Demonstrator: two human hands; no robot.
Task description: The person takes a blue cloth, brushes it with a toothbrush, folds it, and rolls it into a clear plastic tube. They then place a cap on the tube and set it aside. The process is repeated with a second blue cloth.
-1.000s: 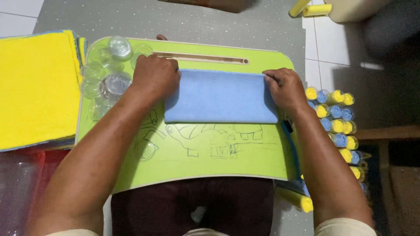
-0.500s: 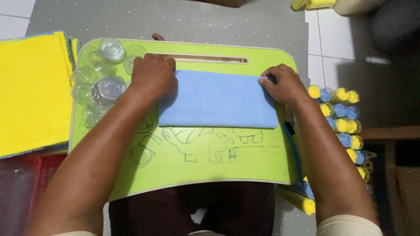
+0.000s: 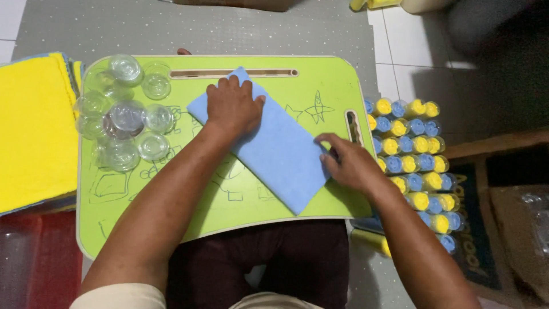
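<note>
A green lap tray [image 3: 337, 91] with pen drawings sits over the person's legs. A folded blue cloth [image 3: 274, 149] lies flat on it, near the middle. The cloth is a long shape. Its long way runs slanted, from the top left, by the long slot [image 3: 234, 73] at the far edge, down to the bottom right, close to the near edge of the tray.

The left hand [image 3: 233, 107] lies flat and open on the top end of the cloth, fingers spread and pressing down. It grips nothing. The right hand [image 3: 349, 163] rests on the right edge of the cloth, fingers bent a little, touching the cloth; I cannot tell if it pinches it.

A bunch of clear plastic cups [image 3: 123, 123] fills the left part of the tray, just beside the cloth's top end. There is bare green room below the cloth on the left and above it on the right. A yellow cloth stack [image 3: 31, 131] lies off the tray's left edge. Rows of yellow and blue capped bottles [image 3: 412, 166] stand off its right edge.
</note>
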